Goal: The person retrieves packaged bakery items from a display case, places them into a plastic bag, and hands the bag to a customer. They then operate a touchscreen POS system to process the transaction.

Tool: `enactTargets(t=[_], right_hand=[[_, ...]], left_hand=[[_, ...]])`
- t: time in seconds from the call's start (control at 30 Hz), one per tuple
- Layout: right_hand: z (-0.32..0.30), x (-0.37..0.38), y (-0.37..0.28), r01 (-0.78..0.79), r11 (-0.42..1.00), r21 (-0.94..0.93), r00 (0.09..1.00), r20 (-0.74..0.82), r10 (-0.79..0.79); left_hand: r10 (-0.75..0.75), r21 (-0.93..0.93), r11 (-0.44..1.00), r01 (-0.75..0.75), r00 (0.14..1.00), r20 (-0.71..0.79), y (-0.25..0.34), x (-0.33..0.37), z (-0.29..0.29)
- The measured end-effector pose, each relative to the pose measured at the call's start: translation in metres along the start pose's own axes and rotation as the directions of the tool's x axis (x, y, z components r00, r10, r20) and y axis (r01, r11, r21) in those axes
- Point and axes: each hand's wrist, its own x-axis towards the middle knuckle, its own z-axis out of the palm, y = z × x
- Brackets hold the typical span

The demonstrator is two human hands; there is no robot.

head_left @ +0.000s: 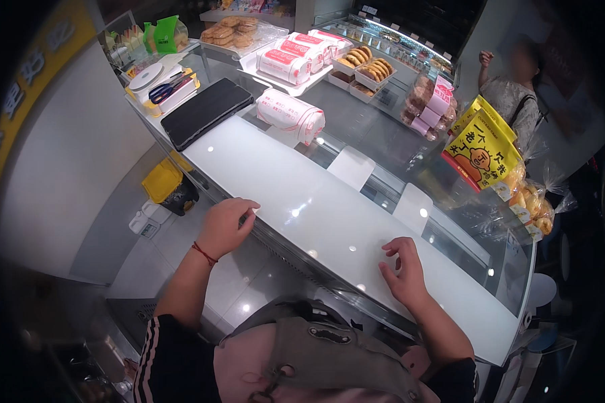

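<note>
The white counter top (pixel 329 221) runs across the middle, from 10 o'clock to 4. The person's left hand (pixel 228 225) is near 8 o'clock, by the counter's near edge. Its fingers are bent and seem to hold nothing; whether they touch the edge is hard to tell. The right hand (pixel 402 275), at 4 o'clock, has loose, curled fingers with nothing in them. The flat black slab (pixel 207 113), between 10 and 11, might fall if bumped, because it lies close to the edge. The wrapped roll (pixel 290 115) near 12 might tip away if knocked. It has red print. Big black letters and a cartoon face mark the yellow bag (pixel 482 144) at 2.
</note>
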Motion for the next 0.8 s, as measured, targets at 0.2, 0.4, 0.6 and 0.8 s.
enactTargets(t=[0.2,0.4,0.6,0.8], right_hand=[[0.05,0.118,0.023,-0.179,0.953,0.244,0.979,-0.054,0.198],[0.115,0.247,-0.024,-0.187,0.784,0.592,0.909,-0.197,0.367],[0.167,0.299,-0.015,-0.14,0.868,0.476,0.932,-0.234,0.278],[0.164,0.295,-0.029,-0.222,0.825,0.519,0.911,-0.192,0.366]], left_hand=[[-0.114,0.225,0.97,0.094,0.99,0.08,-0.041,0.106,-0.049],[-0.089,0.332,0.94,-0.081,0.88,0.466,-0.096,0.211,-0.091],[0.16,0.109,0.961,-0.256,0.83,0.535,-0.147,0.298,-0.086],[0.289,-0.219,0.951,-0.218,0.878,0.382,-0.191,0.353,-0.076]])
